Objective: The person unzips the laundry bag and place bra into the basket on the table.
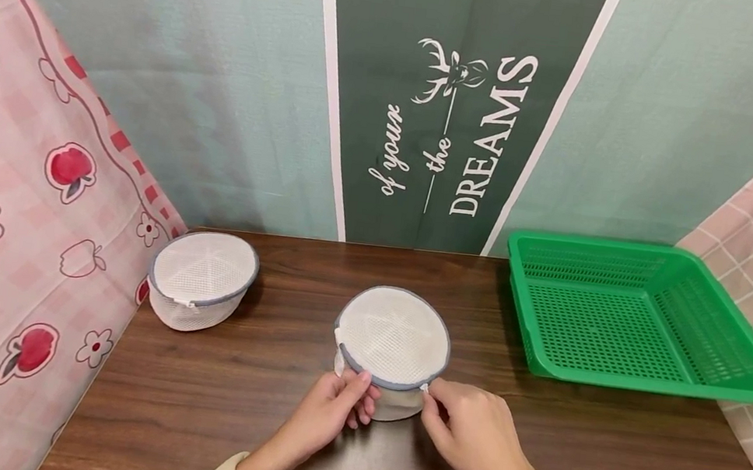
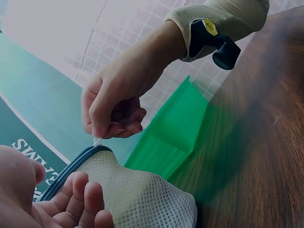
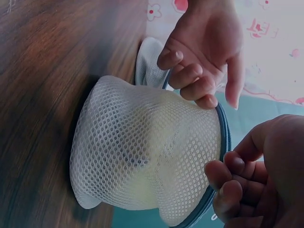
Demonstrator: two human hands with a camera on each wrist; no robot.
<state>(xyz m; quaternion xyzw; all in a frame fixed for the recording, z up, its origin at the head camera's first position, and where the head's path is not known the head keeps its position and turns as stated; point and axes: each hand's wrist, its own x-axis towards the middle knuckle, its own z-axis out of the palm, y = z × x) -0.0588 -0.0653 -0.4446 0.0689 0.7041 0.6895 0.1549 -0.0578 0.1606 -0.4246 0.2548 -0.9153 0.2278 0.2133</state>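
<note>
A round white mesh laundry bag (image 1: 395, 335) with a blue-grey zipper around its top stands on the table in front of me. My left hand (image 1: 330, 406) grips its front left rim, thumb on top and fingers against the mesh wall. At the front right, my right hand (image 1: 476, 427) pinches the small white zipper pull (image 2: 97, 141) between thumb and curled fingers. Through the mesh in the right wrist view, a pale yellowish patch with a dark mark shows dimly. A second, similar mesh bag (image 1: 203, 269) stands at the back left, apart from both hands.
A green plastic basket (image 1: 664, 384) with perforated sides stands at the back right of the brown wooden table (image 1: 200, 409). Behind the table hangs a green cloth (image 1: 225, 91) with lettering. Pink patterned cloths (image 1: 1, 244) line the sides.
</note>
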